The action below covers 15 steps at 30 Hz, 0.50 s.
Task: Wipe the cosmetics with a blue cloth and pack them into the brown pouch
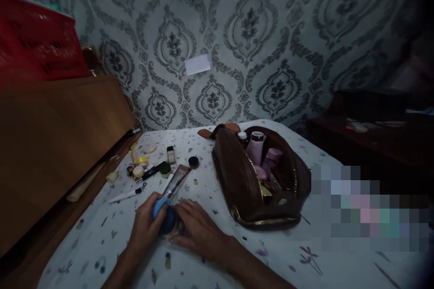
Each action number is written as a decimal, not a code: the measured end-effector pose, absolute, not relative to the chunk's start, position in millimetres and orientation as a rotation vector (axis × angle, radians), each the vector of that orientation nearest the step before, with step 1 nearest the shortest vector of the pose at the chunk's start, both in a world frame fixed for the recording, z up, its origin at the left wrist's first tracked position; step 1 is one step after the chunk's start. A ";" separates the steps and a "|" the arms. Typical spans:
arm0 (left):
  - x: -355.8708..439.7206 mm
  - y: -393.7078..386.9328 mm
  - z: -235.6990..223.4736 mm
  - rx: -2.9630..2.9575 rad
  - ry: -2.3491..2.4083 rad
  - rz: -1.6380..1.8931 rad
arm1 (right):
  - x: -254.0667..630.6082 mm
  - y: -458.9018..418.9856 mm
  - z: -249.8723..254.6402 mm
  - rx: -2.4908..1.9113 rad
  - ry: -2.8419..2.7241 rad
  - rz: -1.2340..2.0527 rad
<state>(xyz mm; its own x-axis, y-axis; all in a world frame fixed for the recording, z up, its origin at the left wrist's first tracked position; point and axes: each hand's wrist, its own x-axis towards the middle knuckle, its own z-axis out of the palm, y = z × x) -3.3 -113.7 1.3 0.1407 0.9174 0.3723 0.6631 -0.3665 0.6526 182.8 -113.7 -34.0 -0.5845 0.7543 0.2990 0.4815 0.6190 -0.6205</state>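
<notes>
A small blue rounded item (166, 220) is between my hands, low in the middle of the head view; its exact kind is hard to make out. My left hand (145, 220) is closed on its left side, with the thumb across the front. From the right, my right hand (196, 226) curls its fingers and thumb around the item's other side, slightly blurred. Just beyond the hands lies a cosmetic tube (176, 181) with a silvery cap end. A dark round lid or jar (193, 162) and a small bottle with a black cap (171, 155) sit farther back.
To the right, an unzipped brown toiletry bag (228, 180) holds a lilac bottle (257, 148) and other toiletries. Several small cosmetics, including a green-black jar (165, 169), lie at left on the patterned sheet (203, 271). Wooden furniture (61, 131) borders the left; a wall stands behind.
</notes>
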 end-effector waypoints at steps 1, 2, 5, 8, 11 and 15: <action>3.5 -112.5 2.1 2.098 1.503 1.074 | 182.4 -112.5 -35.8 -0.987 -2.260 0.689; 10.1 -110.7 3.5 2.106 1.483 1.083 | 182.1 -111.2 -37.1 -1.007 -2.214 0.723; 25.9 -101.5 10.8 2.107 1.425 1.113 | 182.2 -107.4 -37.8 -1.040 -2.053 0.843; 36.1 -87.1 19.0 2.060 1.389 1.131 | 183.5 -103.2 -36.9 -1.057 -1.883 0.902; 45.9 -73.5 22.5 2.145 1.347 1.132 | 185.1 -95.7 -41.5 -1.159 -1.739 0.839; 59.1 -66.1 15.5 2.561 1.177 1.038 | 187.6 -81.9 -52.7 -1.200 -1.609 0.734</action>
